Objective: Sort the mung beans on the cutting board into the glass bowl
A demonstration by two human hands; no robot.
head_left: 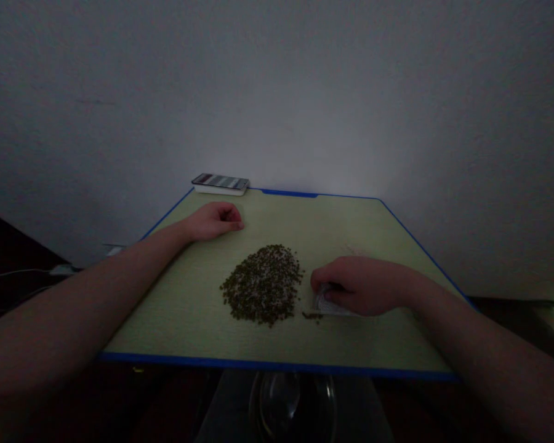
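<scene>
A spread heap of small greenish-brown grains, perhaps beans point(264, 284), lies mid-table, with paler bits among them. To its right my right hand point(357, 284) is closed on a thin, pale, patterned card point(325, 303), held low against the tabletop. A few grains point(312, 315) sit at the card's lower left edge, apart from the heap. My left hand point(213, 221) rests on the table behind and left of the heap. Its fingers are loosely curled, with a gap to the thumb and nothing visible between them.
The light table point(346, 215) has a blue rim and stands against a plain wall. A phone point(220, 181) lies on a white box point(219, 190) at the far left corner. Below the front edge, a clear glass bowl point(330, 400) sits at my lap. Cables point(23, 271) run at left.
</scene>
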